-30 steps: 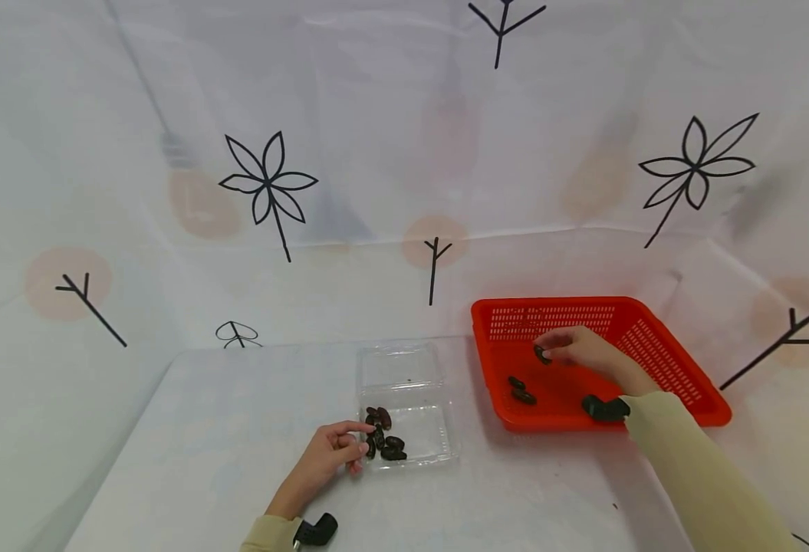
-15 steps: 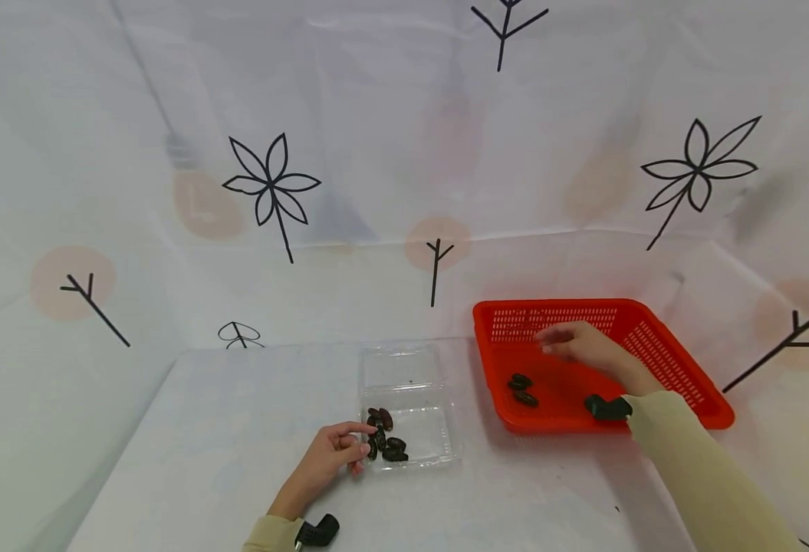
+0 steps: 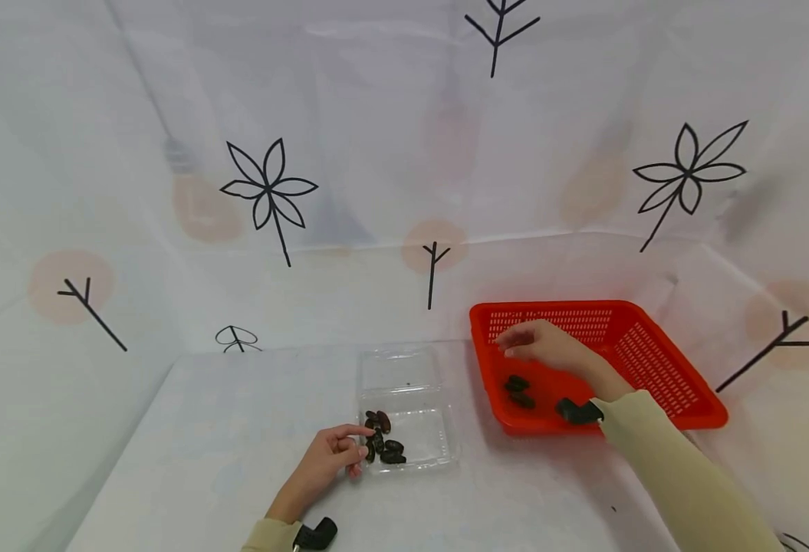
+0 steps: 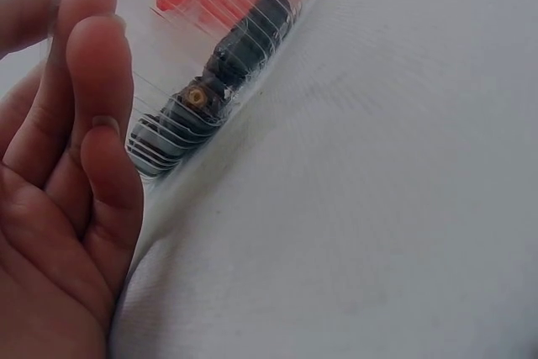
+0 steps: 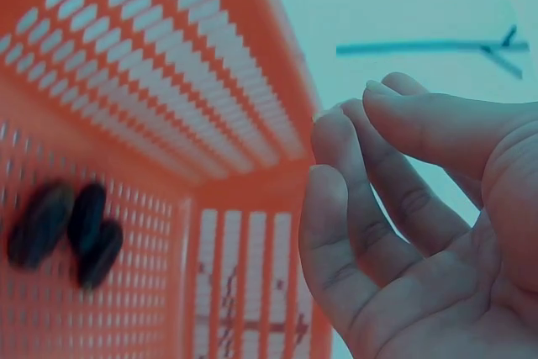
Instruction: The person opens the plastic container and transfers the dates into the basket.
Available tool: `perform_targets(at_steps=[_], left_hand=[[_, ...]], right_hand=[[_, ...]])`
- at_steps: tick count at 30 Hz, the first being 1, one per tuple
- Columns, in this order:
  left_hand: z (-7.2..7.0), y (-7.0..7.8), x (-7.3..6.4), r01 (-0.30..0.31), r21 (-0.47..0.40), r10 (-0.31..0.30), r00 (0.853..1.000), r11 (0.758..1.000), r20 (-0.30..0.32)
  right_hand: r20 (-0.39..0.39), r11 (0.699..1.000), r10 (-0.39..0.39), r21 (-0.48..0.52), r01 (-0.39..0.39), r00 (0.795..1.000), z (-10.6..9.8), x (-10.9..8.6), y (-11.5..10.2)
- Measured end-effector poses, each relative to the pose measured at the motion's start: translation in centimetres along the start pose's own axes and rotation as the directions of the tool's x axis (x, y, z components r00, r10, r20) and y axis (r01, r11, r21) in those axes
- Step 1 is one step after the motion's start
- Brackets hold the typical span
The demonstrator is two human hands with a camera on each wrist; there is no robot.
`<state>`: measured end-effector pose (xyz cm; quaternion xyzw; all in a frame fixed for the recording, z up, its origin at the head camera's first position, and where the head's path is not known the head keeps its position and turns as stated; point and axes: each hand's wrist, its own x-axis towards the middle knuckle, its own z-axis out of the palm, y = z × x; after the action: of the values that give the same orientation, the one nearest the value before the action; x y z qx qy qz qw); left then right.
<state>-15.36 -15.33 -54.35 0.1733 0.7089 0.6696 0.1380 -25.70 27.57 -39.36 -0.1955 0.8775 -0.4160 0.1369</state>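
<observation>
Over red bskt [image 3: 659, 362], R fingers [image 5: 324, 216] loosely parted; L fingers [image 4: 101, 65] pinch clr box [image 3: 423, 431].

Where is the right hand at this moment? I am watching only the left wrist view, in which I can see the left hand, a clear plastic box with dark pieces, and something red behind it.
Observer: In the head view, the right hand is over the red basket.

Operator: Thank you. Please tell me, does this hand hold anything?

Observer: No, I see nothing held in it, either in the head view or in the right wrist view.

Operator: I understand. And what is lying inside the basket?

Observer: Three dark oval pieces, which look like dates, lie close together on its floor.
</observation>
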Motion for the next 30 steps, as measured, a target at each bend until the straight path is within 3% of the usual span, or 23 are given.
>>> perform_targets(at_steps=[7,16,23,30], left_hand=[[0.1,0.1,0.0,-0.006,-0.007,0.006,1.000,1.000,0.005],[0.0,0.3,0.0,-0.013,0.001,0.013,1.000,1.000,0.007],[0.0,0.4,0.0,-0.006,0.008,0.006,1.000,1.000,0.001],[0.0,0.3,0.0,0.011,0.014,-0.011,1.000,1.000,-0.005]], right_hand=[[0.030,0.995,-0.041,-0.087,0.043,0.999,2.7,0.8,-2.2],[0.152,0.993,-0.098,-0.057,0.108,0.983,7.0,2.1,-5.0],[0.271,0.980,-0.169,-0.055,0.190,0.948,9.9,3.9,-5.6],[0.361,0.982,-0.127,-0.085,0.169,0.924,12.9,5.4,-6.1]])
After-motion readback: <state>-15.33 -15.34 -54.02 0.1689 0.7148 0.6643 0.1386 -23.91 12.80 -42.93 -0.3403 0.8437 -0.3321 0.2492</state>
